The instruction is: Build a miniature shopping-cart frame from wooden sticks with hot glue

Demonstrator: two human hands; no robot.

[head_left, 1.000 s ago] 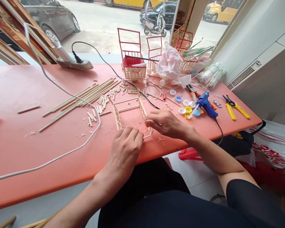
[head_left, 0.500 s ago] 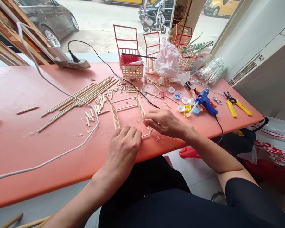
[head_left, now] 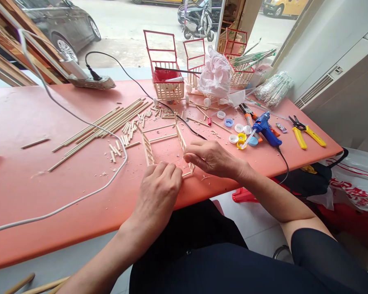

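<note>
A small frame of pale wooden sticks [head_left: 148,149] stands near the table's front edge, with two slatted side panels joined by crosswise rods. My left hand [head_left: 161,185] is closed over the near end of its left panel, and the fingertips are hidden beneath the knuckles. At the near end of the right panel [head_left: 180,139], my right hand [head_left: 214,158] has its fingers curled with the thumb pressed in. Short cut sticks [head_left: 130,130] lie just beyond the frame to the left. Behind it stands a miniature shopping cart [head_left: 169,90] made of sticks with a red handle.
Long wooden sticks [head_left: 102,125] lie left of the frame. On the right are bottle caps [head_left: 233,139], a blue glue gun [head_left: 266,130] and yellow-handled pliers [head_left: 311,135]. A white cable [head_left: 88,192] crosses the left side; a power strip [head_left: 93,83] sits at the back.
The camera view has shifted very slightly. Both hands keep their places on the stick frame, and nothing else has visibly moved.
</note>
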